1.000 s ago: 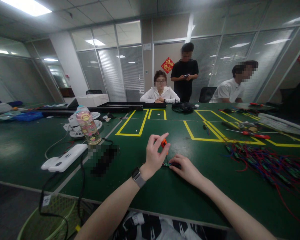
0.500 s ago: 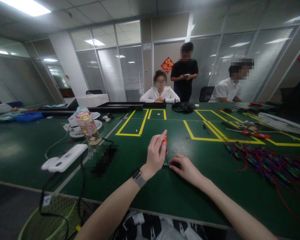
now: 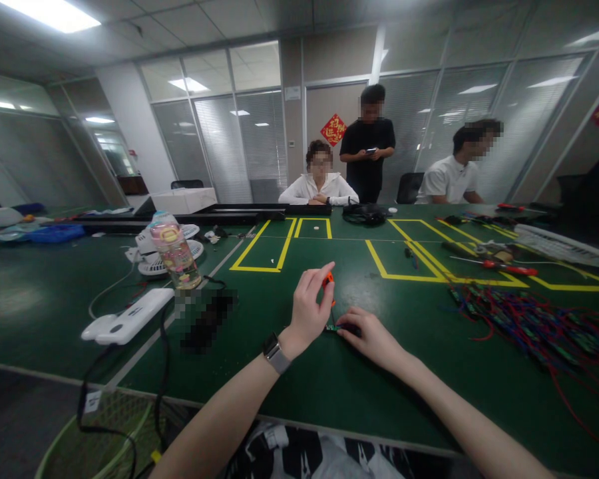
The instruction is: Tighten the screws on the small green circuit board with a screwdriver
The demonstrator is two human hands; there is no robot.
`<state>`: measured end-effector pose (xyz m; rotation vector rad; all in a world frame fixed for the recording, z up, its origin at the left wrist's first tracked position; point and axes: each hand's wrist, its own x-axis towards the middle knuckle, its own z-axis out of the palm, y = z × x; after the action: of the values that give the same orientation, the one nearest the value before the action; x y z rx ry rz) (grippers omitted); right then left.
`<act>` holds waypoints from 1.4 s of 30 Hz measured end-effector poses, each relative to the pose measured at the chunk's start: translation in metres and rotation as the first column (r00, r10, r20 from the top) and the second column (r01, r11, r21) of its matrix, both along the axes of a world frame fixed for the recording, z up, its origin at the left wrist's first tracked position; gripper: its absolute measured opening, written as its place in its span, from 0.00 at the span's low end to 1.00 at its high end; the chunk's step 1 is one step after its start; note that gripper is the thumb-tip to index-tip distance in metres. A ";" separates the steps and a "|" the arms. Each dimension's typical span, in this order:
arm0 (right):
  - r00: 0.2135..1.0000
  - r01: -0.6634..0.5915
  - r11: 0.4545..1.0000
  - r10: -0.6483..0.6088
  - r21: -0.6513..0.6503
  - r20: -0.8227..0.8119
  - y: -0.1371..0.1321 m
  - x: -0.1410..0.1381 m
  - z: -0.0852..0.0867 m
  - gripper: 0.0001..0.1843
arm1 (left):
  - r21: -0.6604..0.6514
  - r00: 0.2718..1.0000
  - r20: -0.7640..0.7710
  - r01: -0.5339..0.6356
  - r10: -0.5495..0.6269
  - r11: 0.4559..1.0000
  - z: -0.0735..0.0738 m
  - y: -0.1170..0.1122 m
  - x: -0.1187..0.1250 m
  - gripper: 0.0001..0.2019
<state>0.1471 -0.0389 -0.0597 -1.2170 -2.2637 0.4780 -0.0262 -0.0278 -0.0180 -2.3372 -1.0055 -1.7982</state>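
My left hand (image 3: 308,307) is raised just above the green table (image 3: 329,379), its fingers pinched round the orange handle of a small screwdriver (image 3: 328,282) that stands upright, tip down. The tip meets a small green circuit board (image 3: 333,327) lying on the table. My right hand (image 3: 369,336) rests flat-ish on the table beside it, fingertips pressed on the board's right end, where a dark part shows. A watch sits on my left wrist.
A tangle of red and blue wires with small boards (image 3: 534,319) lies right. A bottle (image 3: 174,251), a white device (image 3: 130,318) and black cables are left. Red-handled screwdrivers (image 3: 509,269) lie far right. Three people are at the far side. Yellow tape marks boxes (image 3: 279,246).
My left fingers have closed round the screwdriver handle; a second ago the forefinger stuck out. The right hand and the board stayed put.
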 end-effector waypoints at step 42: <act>1.000 -0.021 1.000 0.021 0.016 -0.002 0.001 0.000 -0.001 0.06 | 0.012 1.000 0.008 -0.023 0.022 1.000 0.000 0.001 -0.002 0.15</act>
<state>0.1474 -0.0375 -0.0609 -1.1855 -2.2767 0.4671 -0.0278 -0.0269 -0.0177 -2.3042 -1.0153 -1.8023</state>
